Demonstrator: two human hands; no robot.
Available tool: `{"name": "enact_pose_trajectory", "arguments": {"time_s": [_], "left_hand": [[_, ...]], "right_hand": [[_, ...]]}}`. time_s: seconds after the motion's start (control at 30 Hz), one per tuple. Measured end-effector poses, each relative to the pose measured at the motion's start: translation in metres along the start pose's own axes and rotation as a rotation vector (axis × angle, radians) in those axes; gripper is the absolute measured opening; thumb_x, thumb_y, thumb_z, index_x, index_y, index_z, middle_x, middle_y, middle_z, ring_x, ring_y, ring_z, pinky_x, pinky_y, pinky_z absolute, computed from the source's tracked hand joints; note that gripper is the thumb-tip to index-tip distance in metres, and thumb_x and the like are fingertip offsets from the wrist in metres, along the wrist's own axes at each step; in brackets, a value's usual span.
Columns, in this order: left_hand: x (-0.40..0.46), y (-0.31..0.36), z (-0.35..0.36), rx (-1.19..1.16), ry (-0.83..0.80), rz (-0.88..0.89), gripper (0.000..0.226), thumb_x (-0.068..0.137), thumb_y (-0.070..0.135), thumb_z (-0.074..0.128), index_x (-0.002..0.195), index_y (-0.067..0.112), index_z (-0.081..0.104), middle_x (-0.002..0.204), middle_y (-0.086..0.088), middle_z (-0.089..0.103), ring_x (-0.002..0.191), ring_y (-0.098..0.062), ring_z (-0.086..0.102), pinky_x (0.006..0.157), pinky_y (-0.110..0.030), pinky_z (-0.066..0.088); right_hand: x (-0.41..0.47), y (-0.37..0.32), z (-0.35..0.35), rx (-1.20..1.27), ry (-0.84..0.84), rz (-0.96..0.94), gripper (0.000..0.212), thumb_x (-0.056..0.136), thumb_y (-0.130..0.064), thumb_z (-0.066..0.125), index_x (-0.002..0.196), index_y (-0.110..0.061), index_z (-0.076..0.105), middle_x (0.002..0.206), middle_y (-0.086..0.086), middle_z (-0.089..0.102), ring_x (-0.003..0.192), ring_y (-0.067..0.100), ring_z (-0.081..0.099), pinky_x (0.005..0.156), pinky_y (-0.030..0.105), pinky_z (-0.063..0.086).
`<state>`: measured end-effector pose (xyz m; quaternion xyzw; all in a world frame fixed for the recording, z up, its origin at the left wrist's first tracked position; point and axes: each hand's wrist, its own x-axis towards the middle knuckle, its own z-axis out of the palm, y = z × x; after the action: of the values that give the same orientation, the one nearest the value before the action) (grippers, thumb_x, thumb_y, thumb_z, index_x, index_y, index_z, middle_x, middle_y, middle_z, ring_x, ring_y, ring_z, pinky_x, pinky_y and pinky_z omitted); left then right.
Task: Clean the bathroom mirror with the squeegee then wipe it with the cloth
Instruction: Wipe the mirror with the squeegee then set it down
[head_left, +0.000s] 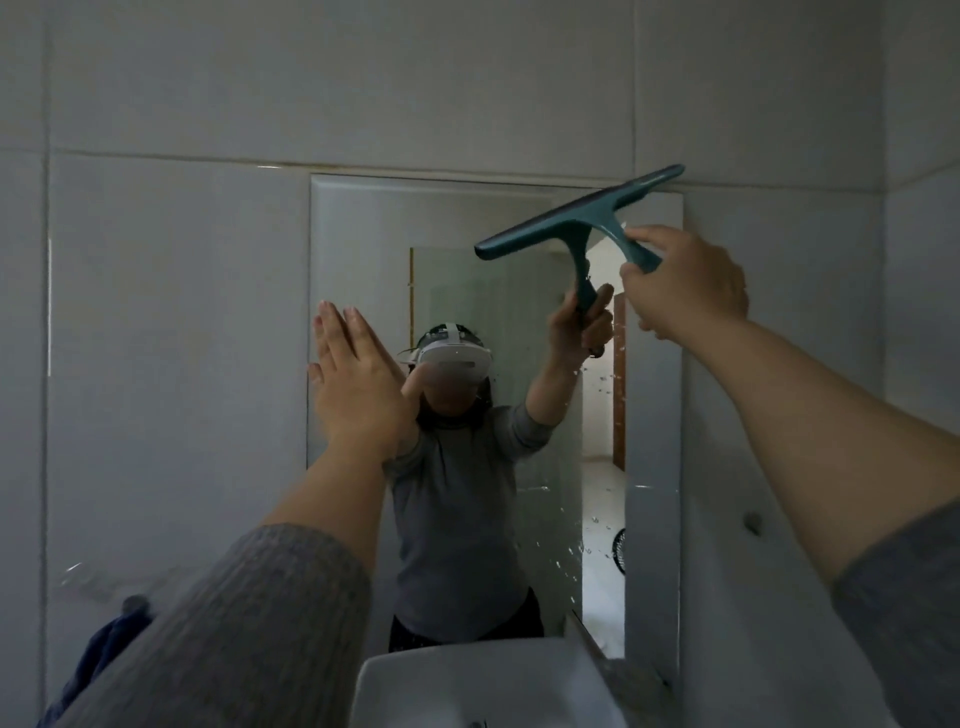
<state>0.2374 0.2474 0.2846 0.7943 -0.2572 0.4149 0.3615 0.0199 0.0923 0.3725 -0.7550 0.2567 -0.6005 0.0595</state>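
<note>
— Grey tiled wall (182, 312), with the mirror (363, 218) set above a white sink (467, 686)?
— Yes. The teal squeegee (582, 215) sits tilted at the mirror's top right corner, right hand (685, 280) clenched round its handle.
— Left hand (358, 384)?
— Flat, fingers spread, on the mirror's left edge. Droplets speckle the glass lower right; a blue cloth (104, 654) hangs lower left.

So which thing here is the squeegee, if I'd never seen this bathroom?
Find the tall rectangular wall mirror above the white ceramic sink. At its top right corner, the right hand holds up a teal plastic T-shaped squeegee, its long blade tilted against the glass. It is the only teal thing here; the left hand is empty and flat.
</note>
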Motion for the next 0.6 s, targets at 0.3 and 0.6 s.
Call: {"name": "enact_pose_trajectory", "arguments": {"time_s": [0.3,0.6], "left_hand": [[0.002,-0.002,0.003,-0.028,0.005,0.009,0.102,0.085,0.065,0.047,0.151,0.005,-0.002,0.159,-0.015,-0.012,0.146,-0.027,-0.011,0.117,-0.047,0.008],[0.003,-0.011,-0.004,-0.002,-0.026,0.066,0.106,0.082,0.064,0.055,0.151,0.008,-0.003,0.159,-0.013,-0.013,0.147,-0.027,-0.009,0.118,-0.041,0.008]], "right_hand": [[-0.038,-0.005,0.019,0.465,-0.013,0.374,0.044,0.091,-0.016,0.053,0.131,-0.033,0.052,0.077,-0.004,0.063,0.043,0.015,0.059,0.037,0.021,0.046],[-0.078,-0.037,0.045,0.803,0.016,0.577,0.043,0.093,-0.008,0.052,0.133,-0.025,0.049,0.059,0.001,0.059,0.026,0.004,0.045,0.034,0.020,0.043]]}}
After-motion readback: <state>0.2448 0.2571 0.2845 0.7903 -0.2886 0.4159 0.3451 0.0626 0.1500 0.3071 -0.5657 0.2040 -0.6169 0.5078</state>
